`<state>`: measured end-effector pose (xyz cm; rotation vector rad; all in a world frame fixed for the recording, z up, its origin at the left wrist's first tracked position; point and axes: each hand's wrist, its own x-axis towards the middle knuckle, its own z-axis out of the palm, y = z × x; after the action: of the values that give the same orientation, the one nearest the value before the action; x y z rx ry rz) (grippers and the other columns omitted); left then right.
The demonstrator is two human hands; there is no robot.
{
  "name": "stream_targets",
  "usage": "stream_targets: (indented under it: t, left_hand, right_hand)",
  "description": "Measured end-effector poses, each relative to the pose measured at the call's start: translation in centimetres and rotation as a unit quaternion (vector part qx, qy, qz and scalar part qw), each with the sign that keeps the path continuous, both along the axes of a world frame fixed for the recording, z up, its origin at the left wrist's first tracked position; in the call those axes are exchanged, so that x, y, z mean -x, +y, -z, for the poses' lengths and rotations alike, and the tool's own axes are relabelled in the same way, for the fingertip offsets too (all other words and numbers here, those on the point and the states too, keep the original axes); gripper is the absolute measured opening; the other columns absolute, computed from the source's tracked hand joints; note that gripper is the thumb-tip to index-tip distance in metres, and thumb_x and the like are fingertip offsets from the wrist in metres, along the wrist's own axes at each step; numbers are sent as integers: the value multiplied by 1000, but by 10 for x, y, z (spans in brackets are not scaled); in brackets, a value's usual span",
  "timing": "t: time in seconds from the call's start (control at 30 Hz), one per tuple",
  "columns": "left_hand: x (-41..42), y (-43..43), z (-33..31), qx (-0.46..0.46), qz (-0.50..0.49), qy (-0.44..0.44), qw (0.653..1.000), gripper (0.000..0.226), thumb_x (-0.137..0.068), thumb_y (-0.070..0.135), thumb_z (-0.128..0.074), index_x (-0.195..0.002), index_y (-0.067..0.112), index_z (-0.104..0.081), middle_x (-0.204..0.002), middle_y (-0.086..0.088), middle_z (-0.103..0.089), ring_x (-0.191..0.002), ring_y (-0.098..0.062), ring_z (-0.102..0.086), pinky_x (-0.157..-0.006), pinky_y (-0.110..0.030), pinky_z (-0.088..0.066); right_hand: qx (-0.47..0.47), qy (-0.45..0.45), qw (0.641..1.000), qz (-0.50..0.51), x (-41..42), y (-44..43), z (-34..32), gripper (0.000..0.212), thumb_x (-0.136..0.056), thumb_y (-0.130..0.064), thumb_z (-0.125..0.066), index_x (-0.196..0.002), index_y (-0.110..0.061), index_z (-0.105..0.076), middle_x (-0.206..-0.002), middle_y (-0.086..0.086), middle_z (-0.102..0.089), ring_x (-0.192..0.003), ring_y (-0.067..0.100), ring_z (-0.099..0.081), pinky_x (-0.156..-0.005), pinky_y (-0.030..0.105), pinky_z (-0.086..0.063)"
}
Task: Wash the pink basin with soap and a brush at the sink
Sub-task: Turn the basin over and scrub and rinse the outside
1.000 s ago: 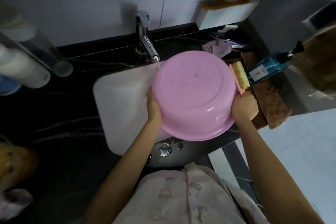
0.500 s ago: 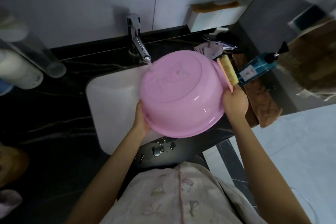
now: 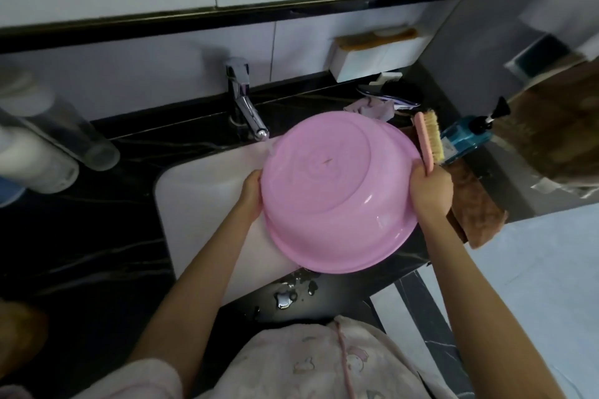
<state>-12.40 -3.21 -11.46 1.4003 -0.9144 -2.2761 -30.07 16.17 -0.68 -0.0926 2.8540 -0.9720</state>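
Both hands are at work: my left hand (image 3: 252, 194) grasps the pink basin (image 3: 340, 191) by its rim at nine o'clock, fingers tucked out of sight behind it. My right hand (image 3: 431, 193), at three o'clock, is clenched round the handle of the brush (image 3: 429, 139), which sticks up from my fist with its bristles turned away from the basin. The basin hangs upside down and tilted over the white sink (image 3: 201, 191), its base facing me. The tap (image 3: 244, 104) at eleven o'clock runs a thin stream onto its edge. The counter (image 3: 81, 236) is black stone with pale veins, backed by white tiles, and drops of water (image 3: 285, 296) lie on it at six o'clock. At two o'clock a blue pump bottle (image 3: 466, 136) sits above a brown cloth (image 3: 476, 214); its white label is too small to read.
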Motion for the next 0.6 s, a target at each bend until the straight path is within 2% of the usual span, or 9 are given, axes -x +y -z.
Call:
stream_targets:
  t: [0.07, 0.13, 0.17, 0.23, 0.27, 0.33, 0.4, 0.47, 0.6]
  left_hand:
    - [9, -7, -11, 24, 15, -15, 1000, 34, -89, 17, -42, -63, 14, -63, -64, 0, -66, -69, -20, -56, -62, -24, -46]
    - [15, -4, -11, 151, 88, -99, 980, 28, -89, 26, -41, -102, 14, -63, -114, -10, -65, -103, -28, -58, -90, -35, -48]
    - [15, 1, -8, 236, 145, -159, 948, 39, -93, 28, -38, -126, 13, -53, -135, -11, -52, -122, -28, -49, -104, -38, -40]
    - [13, 11, -9, 336, 170, -218, 900, 50, -99, 31, -31, -144, 9, -32, -150, -11, -34, -136, -28, -34, -112, -36, -28]
    - [14, 10, -8, 338, 157, -215, 903, 49, -100, 31, -30, -142, 8, -35, -147, -13, -38, -133, -29, -37, -110, -37, -30]
    - [18, -4, -7, 242, 121, -164, 949, 42, -99, 31, -31, -125, 6, -53, -128, -16, -55, -114, -29, -53, -95, -35, -43]
    - [18, -16, -8, 77, 82, -39, 993, 35, -93, 31, -43, -114, 9, -61, -104, -11, -65, -94, -26, -59, -78, -31, -47]
    - [11, -7, 5, -23, 30, 71, 997, 33, -92, 27, -49, -115, 7, -61, -102, -11, -65, -94, -27, -60, -80, -32, -49]
    - [-6, 44, 35, -115, -91, 95, 985, 37, -98, 29, -34, -122, 12, -57, -122, -13, -61, -112, -33, -54, -98, -40, -44]
  right_hand:
    - [-57, 40, 997, -14, -2, -5, -3, 37, -100, -33, -40, -121, -6, -55, -106, 14, -63, -88, 26, -61, -73, 35, -50]
    - [-99, 64, 993, -17, -2, -10, -6, 36, -100, -31, -39, -117, -5, -56, -104, 13, -63, -89, 28, -62, -71, 34, -48]
    - [-116, 71, 990, -19, -2, -12, -6, 35, -100, -30, -39, -116, -5, -57, -103, 13, -63, -89, 28, -62, -70, 34, -47]
    - [-140, 82, 987, -23, -2, -13, -8, 33, -100, -28, -40, -116, -5, -57, -104, 14, -63, -90, 29, -62, -70, 34, -47]
    - [-143, 83, 986, -24, -2, -14, -9, 33, -100, -27, -40, -117, -4, -57, -104, 15, -63, -90, 29, -62, -71, 35, -47]
    - [-142, 86, 986, -29, -3, -16, -10, 33, -100, -27, -41, -116, -4, -57, -105, 15, -63, -90, 30, -62, -73, 37, -49]
    - [-146, 86, 985, -26, -5, -18, -11, 32, -99, -26, -41, -116, -4, -57, -104, 15, -63, -91, 31, -62, -74, 38, -50]
    - [-148, 83, 985, -24, -6, -18, -12, 31, -99, -24, -42, -116, -4, -58, -104, 15, -63, -90, 31, -62, -73, 38, -50]
    - [-152, 86, 984, -28, -6, -17, -13, 30, -99, -24, -42, -116, -5, -58, -104, 15, -63, -89, 31, -63, -72, 38, -51]
